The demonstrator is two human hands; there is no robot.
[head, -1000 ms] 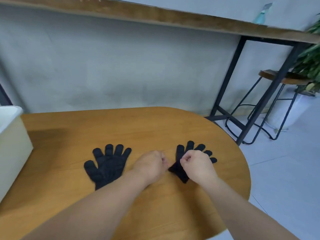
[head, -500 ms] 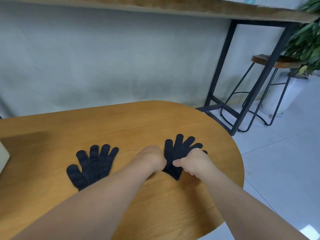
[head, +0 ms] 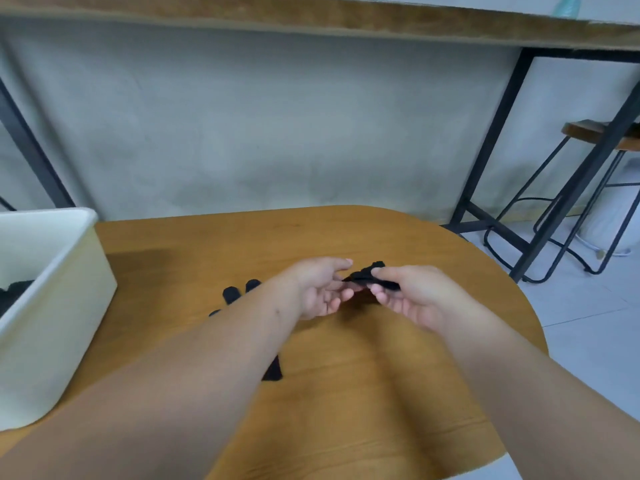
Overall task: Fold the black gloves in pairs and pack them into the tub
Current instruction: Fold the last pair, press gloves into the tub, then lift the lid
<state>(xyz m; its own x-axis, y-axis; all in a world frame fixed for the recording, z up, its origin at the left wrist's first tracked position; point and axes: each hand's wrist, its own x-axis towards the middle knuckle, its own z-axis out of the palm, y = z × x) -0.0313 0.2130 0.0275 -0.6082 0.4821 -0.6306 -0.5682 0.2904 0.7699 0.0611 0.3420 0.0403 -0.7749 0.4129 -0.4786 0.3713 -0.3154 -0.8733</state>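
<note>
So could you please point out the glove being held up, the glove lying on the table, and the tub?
held glove (head: 367,274), head view, on the bunched fabric between the hands.
flat glove (head: 231,293), head view, on a fingertip showing beyond the left forearm.
tub (head: 83,289), head view, on its outer right wall.

A wooden table (head: 363,237) with a rounded far end carries everything — its orange-brown top shows a fine grain. At its left edge stands a cream plastic tub (head: 69,306), its wall casting a shadow across the wood beside it. A black glove (head: 232,294) lies flat near the middle, fingertips pointing away — a forearm above hides most of it.
</note>
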